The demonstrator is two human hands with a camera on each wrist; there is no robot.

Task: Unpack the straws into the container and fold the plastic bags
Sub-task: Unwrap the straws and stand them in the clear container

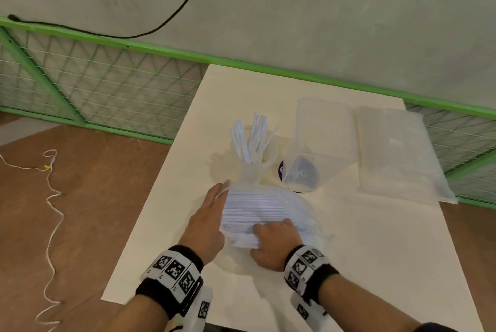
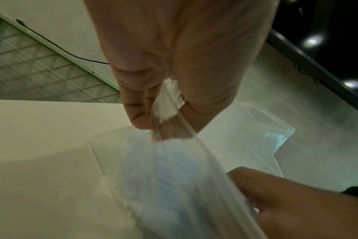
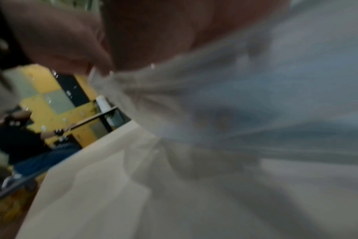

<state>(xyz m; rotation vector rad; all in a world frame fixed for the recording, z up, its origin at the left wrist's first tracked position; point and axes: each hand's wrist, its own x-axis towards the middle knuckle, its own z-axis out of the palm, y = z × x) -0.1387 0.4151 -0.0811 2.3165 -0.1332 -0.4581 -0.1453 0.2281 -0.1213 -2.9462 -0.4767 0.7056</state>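
Observation:
A clear plastic bag (image 1: 265, 208) full of white straws lies on the white table (image 1: 362, 251) in front of me. My left hand (image 1: 206, 221) grips the bag's open left edge; in the left wrist view my left hand (image 2: 164, 116) pinches the plastic rim between thumb and fingers. My right hand (image 1: 273, 243) holds the bag's near side, fingers curled over the straws; the right wrist view is blurred, showing only the bag (image 3: 235, 105). Behind the bag stands a clear cup-like container (image 1: 253, 162) with several white straws upright in it.
A clear rectangular tub (image 1: 319, 144) sits right of the straw container, partly over a purple round label (image 1: 281, 170). More plastic bags (image 1: 397, 152) lie at the table's right. A green wire fence (image 1: 107, 85) runs behind; a white cord (image 1: 51, 197) lies on the brown floor.

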